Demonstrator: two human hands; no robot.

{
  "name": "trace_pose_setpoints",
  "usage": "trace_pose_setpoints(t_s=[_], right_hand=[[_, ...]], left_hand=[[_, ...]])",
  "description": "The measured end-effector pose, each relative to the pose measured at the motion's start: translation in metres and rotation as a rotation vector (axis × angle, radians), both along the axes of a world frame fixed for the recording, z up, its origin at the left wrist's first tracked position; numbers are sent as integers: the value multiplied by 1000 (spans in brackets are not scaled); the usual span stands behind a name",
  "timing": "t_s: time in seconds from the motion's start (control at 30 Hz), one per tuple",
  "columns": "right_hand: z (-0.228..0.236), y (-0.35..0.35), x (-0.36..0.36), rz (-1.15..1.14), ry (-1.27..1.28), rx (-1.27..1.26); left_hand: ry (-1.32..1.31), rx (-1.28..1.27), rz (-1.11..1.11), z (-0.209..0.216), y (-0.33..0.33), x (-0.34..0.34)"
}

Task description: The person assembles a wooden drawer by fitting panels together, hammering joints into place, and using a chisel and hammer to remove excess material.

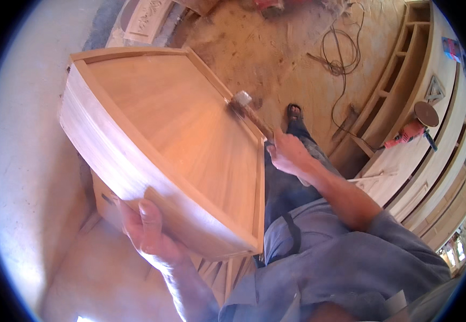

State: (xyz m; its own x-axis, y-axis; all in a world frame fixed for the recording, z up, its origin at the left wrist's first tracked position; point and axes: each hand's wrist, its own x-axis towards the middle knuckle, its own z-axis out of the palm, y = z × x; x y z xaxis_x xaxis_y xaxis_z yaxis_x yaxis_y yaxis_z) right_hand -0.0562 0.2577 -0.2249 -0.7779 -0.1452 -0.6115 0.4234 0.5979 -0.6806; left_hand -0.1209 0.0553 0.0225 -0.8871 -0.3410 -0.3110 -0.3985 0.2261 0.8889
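A large pale wooden framed panel (152, 102) with a raised rim and a thick side stands tilted before me. My left hand (149, 231) grips the lower edge of its thick side, thumb up against the wood and fingers partly hidden. In my right hand (289, 153) is a hammer (256, 119), closed fingers around its wooden handle. The hammer's metal head lies at the panel's right-hand rim; whether it touches the wood I cannot tell.
Long wooden frames (399, 80) with compartments line the right side. On them rests a red angle grinder (410, 132) with a round disc. Its cable (340, 67) coils over the dusty floor. A carved panel (148, 20) stands at far left, near a pale wall (29, 107).
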Motion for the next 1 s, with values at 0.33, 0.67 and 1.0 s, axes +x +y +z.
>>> trace_pose_setpoints(t_s=[0.33, 0.67, 1.0], right_hand=[[8, -2, -17, -15, -70, -15], [8, -8, -14, -39, -36, 10], [3, -10, -3, -42, -42, -15]], left_hand=[[-12, 50, -37, 3, -3, -2], [-46, 66, -45, 4, -4, -3], [-43, 43, -15, 5, 1, -3]])
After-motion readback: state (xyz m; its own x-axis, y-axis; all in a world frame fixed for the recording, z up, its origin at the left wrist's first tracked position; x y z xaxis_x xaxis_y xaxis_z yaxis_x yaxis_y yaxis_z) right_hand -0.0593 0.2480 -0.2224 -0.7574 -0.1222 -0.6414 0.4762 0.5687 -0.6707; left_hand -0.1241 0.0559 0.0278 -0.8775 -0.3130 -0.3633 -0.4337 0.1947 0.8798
